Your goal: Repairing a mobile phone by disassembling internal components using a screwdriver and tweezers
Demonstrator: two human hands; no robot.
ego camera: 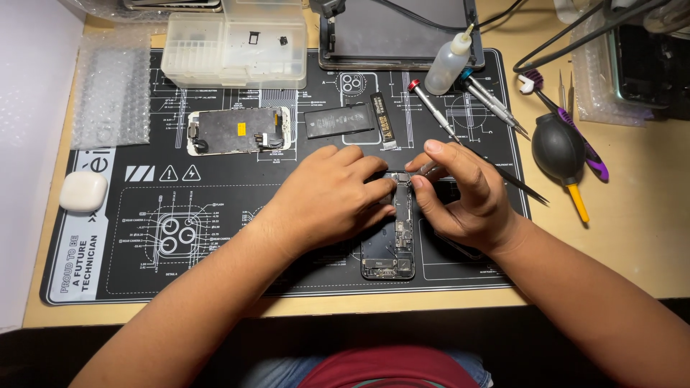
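Note:
An opened phone body (392, 244) lies upright on the black repair mat (215, 237), its circuit board showing. My left hand (327, 197) rests palm down on its left side, with the fingertips pressed on the upper part. My right hand (463, 194) is curled over the phone's top right corner and pinches black tweezers (525, 185), whose rear end sticks out to the right. The tweezers' tips are hidden under my fingers at the top of the phone.
On the mat's far part lie a removed phone screen (237, 131), a black battery (338, 120), a red-capped screwdriver (430, 106), two more drivers (492, 100) and a small squeeze bottle (449, 65). A clear parts box (233, 47) stands behind. A black air blower (558, 147) and white earbud case (83, 191) lie at the sides.

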